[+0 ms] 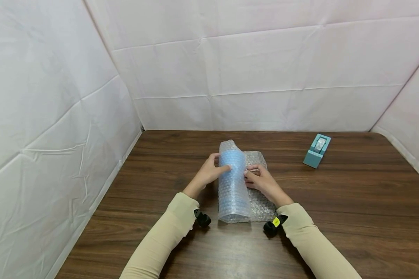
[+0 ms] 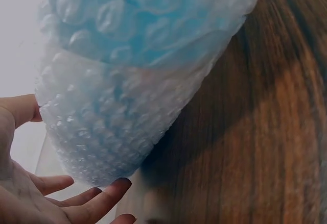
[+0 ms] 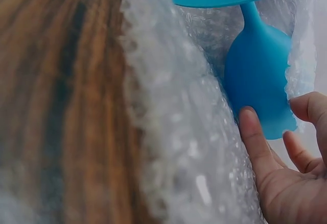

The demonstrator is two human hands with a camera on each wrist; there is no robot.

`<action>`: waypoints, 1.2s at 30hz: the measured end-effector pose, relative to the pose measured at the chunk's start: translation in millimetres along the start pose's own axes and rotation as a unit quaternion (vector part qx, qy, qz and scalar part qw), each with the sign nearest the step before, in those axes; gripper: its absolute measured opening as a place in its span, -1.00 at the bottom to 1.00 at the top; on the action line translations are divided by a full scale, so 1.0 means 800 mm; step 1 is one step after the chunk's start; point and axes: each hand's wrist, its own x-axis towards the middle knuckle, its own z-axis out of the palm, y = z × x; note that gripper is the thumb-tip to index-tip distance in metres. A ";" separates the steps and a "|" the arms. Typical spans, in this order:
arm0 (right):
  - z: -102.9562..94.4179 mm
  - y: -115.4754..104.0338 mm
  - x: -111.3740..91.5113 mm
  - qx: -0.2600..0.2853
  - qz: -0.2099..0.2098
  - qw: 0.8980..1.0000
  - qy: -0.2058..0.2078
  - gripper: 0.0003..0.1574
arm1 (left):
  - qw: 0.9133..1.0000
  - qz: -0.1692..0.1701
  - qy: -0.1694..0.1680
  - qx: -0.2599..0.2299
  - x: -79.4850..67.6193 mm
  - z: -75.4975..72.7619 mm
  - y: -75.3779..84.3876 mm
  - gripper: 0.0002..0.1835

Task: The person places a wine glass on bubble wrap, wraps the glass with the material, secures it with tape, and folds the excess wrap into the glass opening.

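Left hand [image 1: 206, 173]: thumb and parted fingers loosely hold the bubble wrap [image 1: 232, 188]
Right hand [image 1: 267, 185]: fingers parted, thumb touching wrap edge, forefinger on the blue goblet [image 3: 258, 76]
Goblet spot: inside the roll, over the table [image 1: 153, 174]

Head: lit evenly, bright, softly shadowed under both sleeves [image 1: 165, 236], faintly glossed on the near tabletop [image 1: 216, 250] | Left wrist: dimmer, shadowed beside the bubble wrap [image 2: 107, 106] | Right wrist: blurred on the left, glinting white off the bubble wrap
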 end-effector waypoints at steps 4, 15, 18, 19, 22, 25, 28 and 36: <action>-0.002 -0.001 -0.003 -0.011 0.000 1.000 0.004 -0.43 | 1.000 -0.004 -0.003 -0.006 0.000 0.003 0.001 -0.18; -0.005 -0.001 -0.008 -0.022 -0.015 1.000 0.013 -0.41 | 1.000 0.000 -0.004 0.004 0.003 0.008 0.002 -0.13; -0.007 0.001 -0.007 -0.021 -0.017 1.000 0.014 -0.46 | 1.000 0.002 -0.002 0.009 0.002 0.010 0.002 -0.12; -0.007 0.002 -0.007 -0.020 -0.018 1.000 0.016 -0.47 | 1.000 0.002 -0.002 0.010 0.003 0.011 0.003 -0.11; -0.009 0.003 -0.007 -0.019 -0.019 0.999 0.019 -0.49 | 1.000 0.004 0.000 0.014 0.003 0.013 0.004 -0.11; -0.010 0.005 -0.007 -0.017 -0.020 0.999 0.021 -0.49 | 1.000 0.007 0.001 0.020 0.005 0.016 0.003 -0.11; -0.012 0.007 -0.007 -0.009 -0.022 0.999 0.022 -0.48 | 1.000 0.012 0.003 0.027 0.005 0.018 0.003 -0.11; -0.017 0.004 -0.010 0.011 -0.030 0.999 0.023 -0.47 | 0.999 0.023 0.009 0.045 0.007 0.021 0.006 -0.10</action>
